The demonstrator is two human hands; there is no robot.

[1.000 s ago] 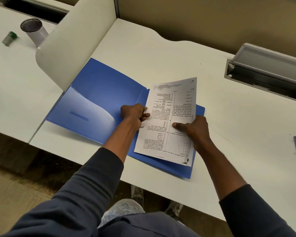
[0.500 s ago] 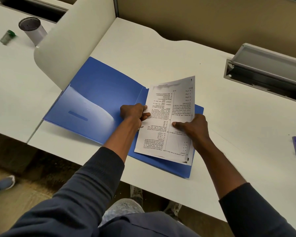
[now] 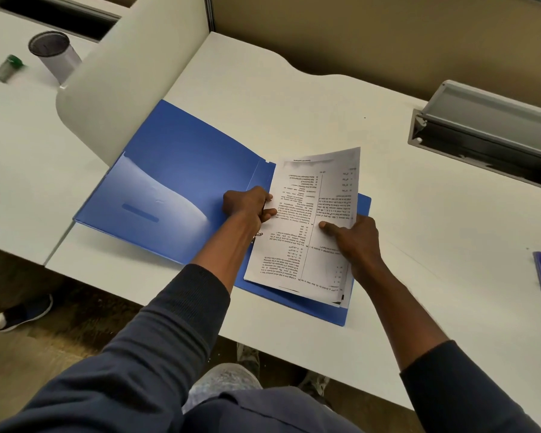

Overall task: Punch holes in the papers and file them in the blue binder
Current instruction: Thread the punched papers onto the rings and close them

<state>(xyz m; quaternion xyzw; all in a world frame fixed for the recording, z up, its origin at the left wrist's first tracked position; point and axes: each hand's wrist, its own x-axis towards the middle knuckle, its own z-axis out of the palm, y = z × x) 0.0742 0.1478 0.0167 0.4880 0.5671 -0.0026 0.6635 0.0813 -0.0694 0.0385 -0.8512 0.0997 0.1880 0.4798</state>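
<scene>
Filing stage, by the look of it: blue binder (image 3: 175,170) lies open on the tabletop (image 3: 294,98), papers (image 3: 310,223) over its right half. Left hand (image 3: 247,206) grip pinched on the sheets' spine edge by the ring; right hand (image 3: 356,242) grip holds the outer edge. Sheets not visibly seated yet. Count: 1 binder, 1 thin stack, approx. 2–3 sheets, 2 hands.

Bright, even overhead light, white glare on the blue binder (image 3: 156,195), motion blur and wide-angle bending at edges.
</scene>
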